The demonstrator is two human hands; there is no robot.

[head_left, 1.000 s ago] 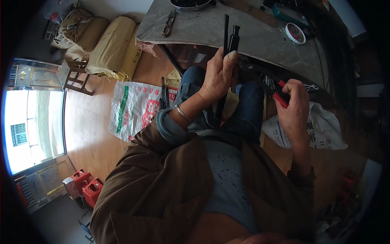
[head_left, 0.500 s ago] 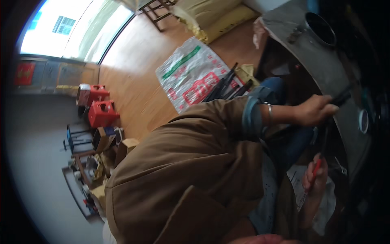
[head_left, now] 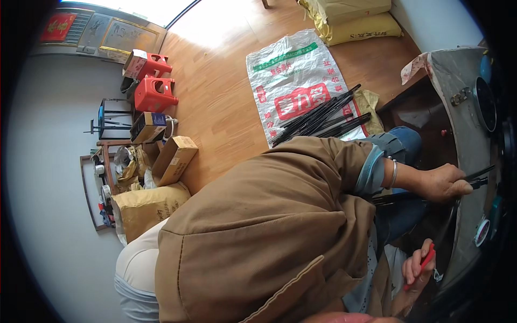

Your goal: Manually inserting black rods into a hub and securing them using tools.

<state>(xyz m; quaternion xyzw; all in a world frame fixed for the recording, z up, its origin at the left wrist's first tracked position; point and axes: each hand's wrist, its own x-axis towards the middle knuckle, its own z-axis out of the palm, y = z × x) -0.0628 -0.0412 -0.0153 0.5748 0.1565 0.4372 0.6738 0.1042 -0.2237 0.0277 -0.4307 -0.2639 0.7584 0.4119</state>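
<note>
My left hand (head_left: 444,182), with a bracelet at its wrist, is closed around a bundle of thin black strips (head_left: 478,176) beside the grey-covered tabletop (head_left: 462,132). Their ends stick out past my fingers over its edge. Lower in the picture, my right hand (head_left: 413,270) grips a red-handled tool (head_left: 427,260); its working end is too dark to make out. More long black strips (head_left: 318,117) lie in a loose pile on a flattened white printed sack (head_left: 288,62) on the floor.
On the tabletop are a dark round pan-like thing (head_left: 486,105) and a small round white-rimmed item (head_left: 482,232). Red plastic stools (head_left: 155,95), cardboard boxes (head_left: 176,161) and a brown paper sack (head_left: 148,207) line the wall. Yellow sacks (head_left: 366,29) are stacked at the far side.
The view has turned, so the hands, tabletop and floor things sit farther right in the picture. Both hands keep hold of the same things.
</note>
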